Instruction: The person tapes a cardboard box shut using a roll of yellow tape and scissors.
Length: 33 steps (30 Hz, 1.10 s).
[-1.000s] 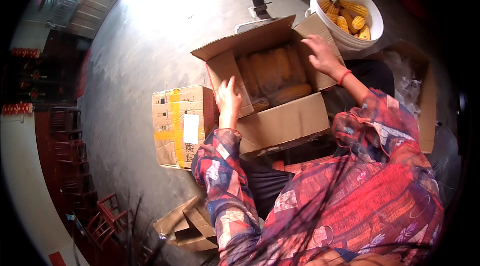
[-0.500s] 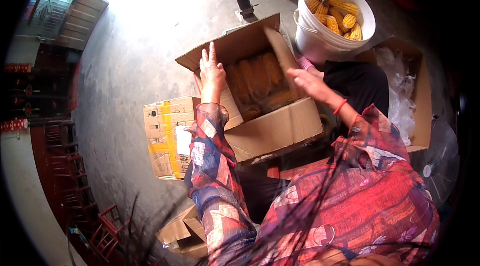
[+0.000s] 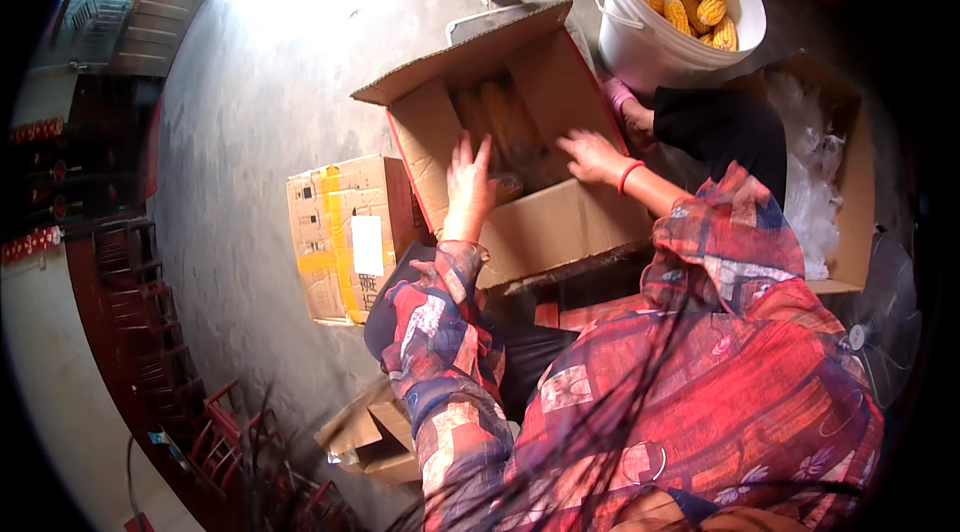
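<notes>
Before me stands a cardboard box (image 3: 565, 224) holding wrapped corn cobs (image 3: 508, 120), seen through the gap between its side flaps. The left flap (image 3: 424, 132) and the right flap (image 3: 562, 72) are folded inward over the corn. The far flap stands up and the near flap hangs outward. My left hand (image 3: 468, 186) lies at the left flap, fingers extended and slightly apart. On the other side my right hand (image 3: 594, 158), with a red band at its wrist, rests by the right flap, fingers loosely stretched. Neither hand grips anything.
A white bucket (image 3: 640, 52) of yellow corn cobs stands at the far right. Beside my leg is an open carton of clear plastic bags (image 3: 808, 177). A taped carton (image 3: 325, 242) sits left of the box; a smaller open carton (image 3: 385, 437) lies nearer. Wooden chairs line the left wall.
Both side flaps have swung further inward over the corn. My left hand has come down from the far flap toward me; my right hand has moved left and steadied at the right flap.
</notes>
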Each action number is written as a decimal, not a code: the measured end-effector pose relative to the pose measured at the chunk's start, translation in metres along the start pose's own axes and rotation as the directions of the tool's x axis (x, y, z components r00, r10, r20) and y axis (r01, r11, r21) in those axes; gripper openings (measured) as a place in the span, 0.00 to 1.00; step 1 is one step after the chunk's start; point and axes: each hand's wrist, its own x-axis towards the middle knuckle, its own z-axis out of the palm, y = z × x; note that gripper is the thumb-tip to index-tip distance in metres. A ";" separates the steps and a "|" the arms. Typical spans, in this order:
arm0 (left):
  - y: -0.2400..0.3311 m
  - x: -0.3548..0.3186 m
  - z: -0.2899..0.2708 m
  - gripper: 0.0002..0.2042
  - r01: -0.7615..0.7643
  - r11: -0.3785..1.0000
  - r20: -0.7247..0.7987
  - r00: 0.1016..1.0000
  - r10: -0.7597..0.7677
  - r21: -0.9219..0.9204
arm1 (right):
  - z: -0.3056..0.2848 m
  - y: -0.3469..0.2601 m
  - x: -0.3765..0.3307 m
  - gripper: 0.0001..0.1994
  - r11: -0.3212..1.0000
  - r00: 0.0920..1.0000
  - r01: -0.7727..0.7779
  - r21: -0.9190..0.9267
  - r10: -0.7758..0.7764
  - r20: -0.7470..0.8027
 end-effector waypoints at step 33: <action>-0.073 -0.170 0.082 0.36 0.610 -0.068 0.264 0.238 -0.935 -0.790 | -0.002 0.024 -0.015 0.15 0.989 0.938 0.025 -0.148 -0.075 -0.340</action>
